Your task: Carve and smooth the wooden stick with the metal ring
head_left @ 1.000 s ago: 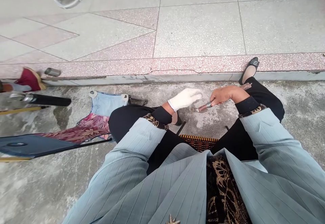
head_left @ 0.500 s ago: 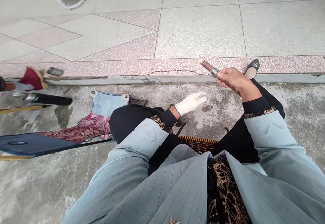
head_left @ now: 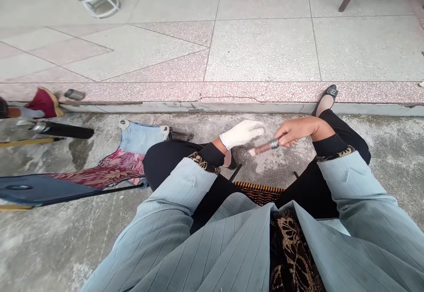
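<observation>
Gripping the brown stick (head_left: 263, 148) just beside its silver-grey winding (head_left: 274, 143), the bare right hand (head_left: 292, 132) is closed around the shaft with the fingers curled; the shaft's other end is hidden by this hand. The free part projects from the right hand toward the left, its pale tip (head_left: 252, 152) on the body side of the gloved left hand (head_left: 241, 133) and slightly blurred. Judged by appearance, the stick is wood or similar: light, stiff, unlikely to break under a firm grip, and slim enough to be enclosed by one hand. The winding looks like fine wire or thread; it may slip or loosen if rubbed lengthwise. Recommended hold: the plain shaft next to the winding, leaving the coils uncovered. The knitted glove should protect the left fingers but reduce fine feel. Left hand pose: back upward, fingers extended to the right and partly bent, apart from the stick; whether a fine strand is pinched between them cannot be told. Both forearms reach forward and converge above the concrete ground (head_left: 285, 166), with the wicker seat (head_left: 260, 193) nearer the body than either hand.
</observation>
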The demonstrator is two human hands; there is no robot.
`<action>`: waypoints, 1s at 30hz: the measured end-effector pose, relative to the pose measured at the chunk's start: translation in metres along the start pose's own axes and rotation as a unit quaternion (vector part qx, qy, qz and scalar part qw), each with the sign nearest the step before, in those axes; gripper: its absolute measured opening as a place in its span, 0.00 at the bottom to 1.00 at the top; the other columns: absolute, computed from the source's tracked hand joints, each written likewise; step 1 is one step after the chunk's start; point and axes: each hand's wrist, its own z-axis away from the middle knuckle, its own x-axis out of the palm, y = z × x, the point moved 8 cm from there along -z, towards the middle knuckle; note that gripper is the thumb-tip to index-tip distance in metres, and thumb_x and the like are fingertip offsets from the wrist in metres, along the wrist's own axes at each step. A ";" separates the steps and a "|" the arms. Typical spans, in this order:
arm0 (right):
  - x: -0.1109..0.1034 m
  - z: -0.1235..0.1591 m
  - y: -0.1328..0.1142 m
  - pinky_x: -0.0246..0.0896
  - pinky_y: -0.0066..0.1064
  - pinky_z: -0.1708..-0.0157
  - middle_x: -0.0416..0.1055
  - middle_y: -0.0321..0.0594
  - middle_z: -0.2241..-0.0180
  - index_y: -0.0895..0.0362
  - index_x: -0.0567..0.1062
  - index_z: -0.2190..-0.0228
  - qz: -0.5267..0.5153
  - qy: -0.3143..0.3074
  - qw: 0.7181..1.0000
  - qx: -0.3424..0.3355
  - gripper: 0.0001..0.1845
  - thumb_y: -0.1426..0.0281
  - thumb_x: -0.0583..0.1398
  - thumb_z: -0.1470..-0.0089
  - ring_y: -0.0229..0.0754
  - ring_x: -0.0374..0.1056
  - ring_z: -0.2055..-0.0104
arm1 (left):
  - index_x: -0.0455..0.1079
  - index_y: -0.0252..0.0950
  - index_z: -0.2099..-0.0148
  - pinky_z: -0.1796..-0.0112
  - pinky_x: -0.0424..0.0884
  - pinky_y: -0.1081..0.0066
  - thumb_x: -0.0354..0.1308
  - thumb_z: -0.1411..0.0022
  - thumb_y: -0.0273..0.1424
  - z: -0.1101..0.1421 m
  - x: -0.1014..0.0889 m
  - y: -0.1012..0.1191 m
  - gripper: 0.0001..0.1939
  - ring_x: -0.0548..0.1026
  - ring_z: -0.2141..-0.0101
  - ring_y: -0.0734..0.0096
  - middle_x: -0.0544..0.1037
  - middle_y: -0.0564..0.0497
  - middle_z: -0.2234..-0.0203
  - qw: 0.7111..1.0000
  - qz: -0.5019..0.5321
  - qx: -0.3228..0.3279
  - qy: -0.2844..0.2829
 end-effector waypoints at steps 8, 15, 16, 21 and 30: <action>-0.050 0.031 -0.002 0.46 0.25 0.79 0.66 0.33 0.77 0.60 0.74 0.71 -0.174 0.298 0.936 -0.065 0.21 0.53 0.61 0.42 0.29 0.54 0.80 | 0.68 0.33 0.65 0.72 0.61 0.76 0.48 0.33 0.45 -0.005 0.025 -0.021 0.21 0.64 0.76 0.77 0.69 0.54 0.76 0.990 0.129 -0.056 -0.014; -0.058 0.019 0.021 0.46 0.26 0.80 0.64 0.33 0.79 0.58 0.71 0.74 -0.200 0.341 0.918 -0.028 0.22 0.52 0.63 0.45 0.30 0.54 0.80 | 0.70 0.34 0.62 0.72 0.62 0.76 0.46 0.31 0.43 -0.004 0.039 -0.021 0.19 0.65 0.76 0.77 0.70 0.54 0.75 0.991 0.109 -0.060 -0.058; -0.059 0.018 0.022 0.46 0.26 0.80 0.65 0.33 0.79 0.58 0.72 0.72 -0.191 0.347 0.918 -0.023 0.21 0.52 0.62 0.45 0.30 0.54 0.80 | 0.70 0.34 0.62 0.71 0.63 0.76 0.45 0.31 0.42 -0.004 0.040 -0.019 0.19 0.66 0.75 0.77 0.70 0.54 0.75 0.992 0.094 -0.057 -0.065; -0.068 0.018 0.033 0.46 0.26 0.77 0.64 0.31 0.81 0.58 0.78 0.62 -0.095 0.426 0.898 0.060 0.14 0.60 0.63 0.45 0.32 0.55 0.79 | 0.70 0.34 0.61 0.71 0.62 0.76 0.46 0.31 0.42 -0.004 0.049 -0.011 0.19 0.66 0.75 0.77 0.70 0.54 0.75 0.993 0.082 -0.027 -0.081; -0.066 0.025 0.018 0.44 0.25 0.81 0.63 0.31 0.78 0.60 0.75 0.51 -0.261 0.422 0.864 -0.087 0.29 0.53 0.66 0.48 0.30 0.53 0.80 | 0.69 0.33 0.61 0.73 0.62 0.76 0.49 0.33 0.41 -0.002 0.045 -0.014 0.16 0.64 0.77 0.78 0.66 0.55 0.78 0.973 0.224 -0.061 -0.010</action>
